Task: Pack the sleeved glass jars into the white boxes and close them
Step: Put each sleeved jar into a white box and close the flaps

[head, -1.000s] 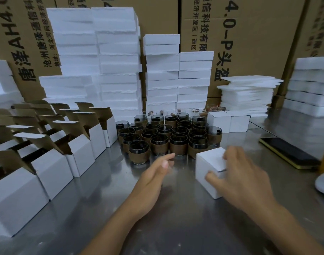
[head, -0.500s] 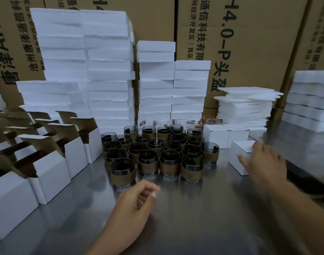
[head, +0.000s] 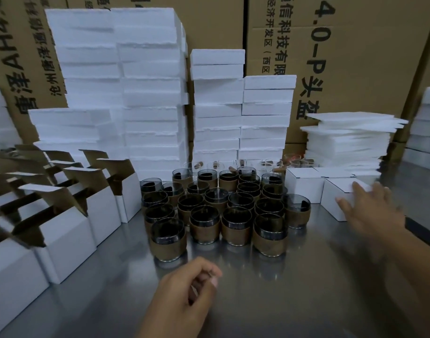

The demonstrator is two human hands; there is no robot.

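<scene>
The right grip [head: 370,211] is laid flat and released on a shut white box [head: 333,201], likely so it is pushed beside 2 more shut boxes [head: 304,184] far right. The left grip [head: 184,296] is loosely curled and empty, near the sleeved jars [head: 216,213] on the desk [head: 282,301]. On the left, open boxes [head: 70,230] are lined up to be filled.

We find dark glass jars [head: 223,208] in brown sleeves, upright and closely clustered at mid-desk [head: 282,289]. Left of them, open boxes [head: 70,230] stand in rows, white outside, brown inside, flaps raised. Closed boxes [head: 304,185] sit together just right of the jars.
</scene>
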